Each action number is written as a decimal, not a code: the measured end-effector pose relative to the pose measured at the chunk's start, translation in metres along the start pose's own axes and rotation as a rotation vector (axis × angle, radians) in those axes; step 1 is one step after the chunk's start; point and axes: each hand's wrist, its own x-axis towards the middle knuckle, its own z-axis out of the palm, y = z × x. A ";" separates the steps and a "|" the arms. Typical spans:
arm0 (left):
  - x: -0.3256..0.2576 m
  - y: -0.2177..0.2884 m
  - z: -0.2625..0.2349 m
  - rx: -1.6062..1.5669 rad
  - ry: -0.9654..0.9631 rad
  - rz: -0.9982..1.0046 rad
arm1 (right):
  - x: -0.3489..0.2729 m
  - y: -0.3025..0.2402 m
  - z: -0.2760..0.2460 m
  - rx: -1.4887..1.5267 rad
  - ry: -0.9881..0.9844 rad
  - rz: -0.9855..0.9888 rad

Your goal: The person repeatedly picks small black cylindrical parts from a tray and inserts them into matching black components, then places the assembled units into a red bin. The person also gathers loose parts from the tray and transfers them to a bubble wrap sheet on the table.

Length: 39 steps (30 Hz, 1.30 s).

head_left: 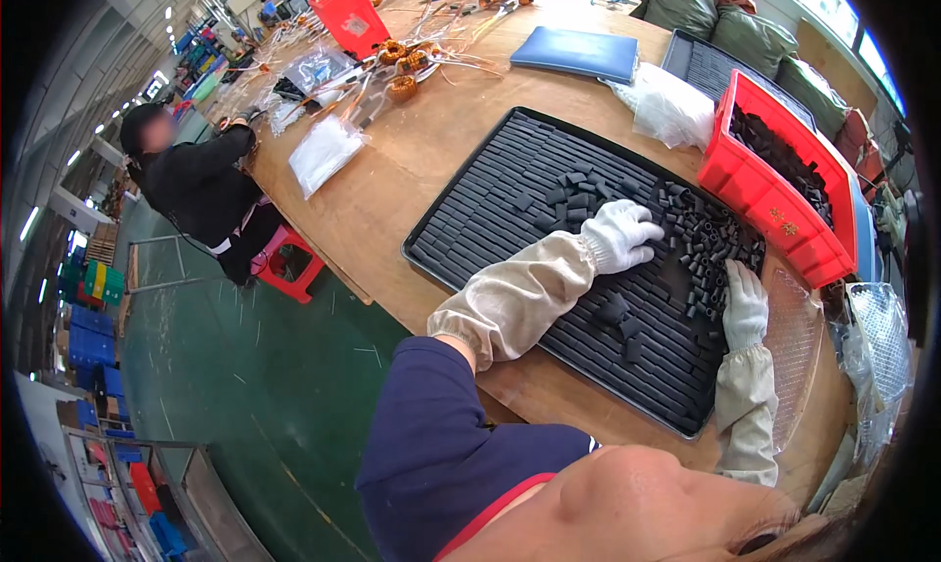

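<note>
A large black tray [470, 214] lies on the wooden table, lined with rows of black tube pieces. Loose short black tubes [708, 244] are heaped along its right side, and a looser cluster of black pieces [576, 195] lies beyond my left hand. Over the tray's middle, next to the heap, my left hand [621, 237] has its white-gloved fingers bent a little and apart. My right hand [747, 302], also gloved, rests at the tray's right edge with its fingers stretched along the heap. I see nothing held in either. A few black pieces [619, 317] lie nearer to me.
A red bin [784, 185] of black pieces stands right of the tray. Beyond are a blue folder [575, 52], plastic bags [671, 106], copper-wound coils [404, 67] and another red bin [350, 18]. At the table's left side a person [201, 185] sits on a red stool [291, 268].
</note>
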 end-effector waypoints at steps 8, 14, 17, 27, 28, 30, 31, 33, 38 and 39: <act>-0.010 0.000 0.012 0.094 0.032 0.048 | 0.002 -0.005 0.002 0.068 -0.001 0.045; -0.003 0.003 0.005 0.057 0.119 0.140 | 0.004 0.005 0.007 0.151 0.058 0.069; 0.001 0.000 0.004 0.017 0.193 0.189 | 0.010 0.001 0.013 0.209 0.065 0.187; 0.001 -0.003 0.007 0.088 0.048 0.127 | 0.005 0.026 -0.015 0.490 0.396 0.489; 0.000 -0.002 0.007 0.086 0.042 0.123 | 0.001 0.032 -0.021 0.514 0.418 0.468; 0.000 0.001 0.004 0.081 0.031 0.114 | -0.015 0.048 -0.039 0.410 0.307 0.456; -0.001 0.001 0.004 0.084 0.034 0.112 | -0.023 0.056 -0.048 0.365 0.237 0.430; -0.003 -0.001 0.004 0.096 0.038 0.109 | -0.037 0.063 -0.062 0.098 -0.121 0.483; -0.002 0.000 0.004 0.085 0.042 0.116 | -0.025 0.040 -0.085 0.157 -0.047 0.287; -0.001 0.000 0.004 0.088 0.042 0.115 | -0.017 0.029 -0.086 0.126 -0.146 0.274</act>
